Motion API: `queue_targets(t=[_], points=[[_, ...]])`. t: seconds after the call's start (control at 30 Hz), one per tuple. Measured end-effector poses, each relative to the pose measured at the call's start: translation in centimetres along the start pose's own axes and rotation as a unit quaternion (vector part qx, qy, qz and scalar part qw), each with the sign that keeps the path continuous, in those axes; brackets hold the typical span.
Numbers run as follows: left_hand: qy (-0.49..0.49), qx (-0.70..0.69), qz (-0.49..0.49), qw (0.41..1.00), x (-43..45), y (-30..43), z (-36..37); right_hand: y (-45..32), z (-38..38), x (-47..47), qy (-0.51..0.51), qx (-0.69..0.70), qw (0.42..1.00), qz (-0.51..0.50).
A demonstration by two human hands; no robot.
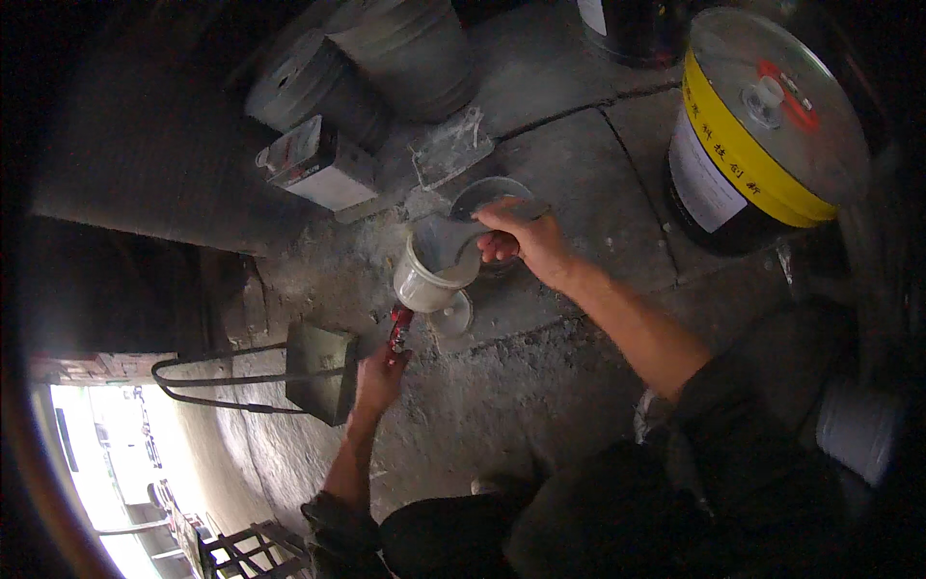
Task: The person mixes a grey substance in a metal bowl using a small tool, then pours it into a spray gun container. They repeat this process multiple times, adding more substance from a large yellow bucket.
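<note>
My right hand [524, 235] has its fingers curled beside the mouth of a white plastic bucket [427, 286]. A thin dark curved strip, perhaps a bail handle, runs from the bucket's mouth toward these fingers. Behind the hand shows the rim of a round grey container [483, 189]; blur hides whether my fingers grip this rim or the strip. Just below the bucket, my left hand [380, 376] holds a red tool [398, 333] of unclear kind, its far end at or near the bucket's base. Beside the base is a round pale lid-like disc [452, 315].
A drum [723, 155] with a yellow band stands at upper right. A rectangular metal can [329, 174] and grey drums [405, 58] stand at upper left. A long-handled dustpan [322, 373] lies left of my left hand. The concrete floor [629, 217] has dark joints.
</note>
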State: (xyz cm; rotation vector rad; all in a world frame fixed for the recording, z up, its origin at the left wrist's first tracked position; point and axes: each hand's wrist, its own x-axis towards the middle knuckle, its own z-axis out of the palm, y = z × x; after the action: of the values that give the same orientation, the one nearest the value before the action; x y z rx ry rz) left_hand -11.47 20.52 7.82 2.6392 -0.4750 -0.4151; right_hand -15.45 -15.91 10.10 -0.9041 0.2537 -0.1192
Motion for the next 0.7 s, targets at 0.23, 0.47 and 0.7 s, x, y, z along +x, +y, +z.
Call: queue_targets(t=[0.23, 0.47, 0.7], points=[[-0.03, 0.012, -0.023, 0.999, 1.9, -2.5, -3.4, -4.0, -2.7, 3.1, -0.282, -0.326, 0.9, -0.067], [-0.025, 0.051, -0.014, 0.998, 2.9, -3.0, -3.1, -5.2, -3.7, 5.9, -0.225, -0.49, 0.82, -0.191], [-0.047, 0.066, -0.031, 0.996, 2.7, -5.9, -1.3, -0.9, -6.7, 5.6, -0.165, -0.643, 0.74, -0.106]])
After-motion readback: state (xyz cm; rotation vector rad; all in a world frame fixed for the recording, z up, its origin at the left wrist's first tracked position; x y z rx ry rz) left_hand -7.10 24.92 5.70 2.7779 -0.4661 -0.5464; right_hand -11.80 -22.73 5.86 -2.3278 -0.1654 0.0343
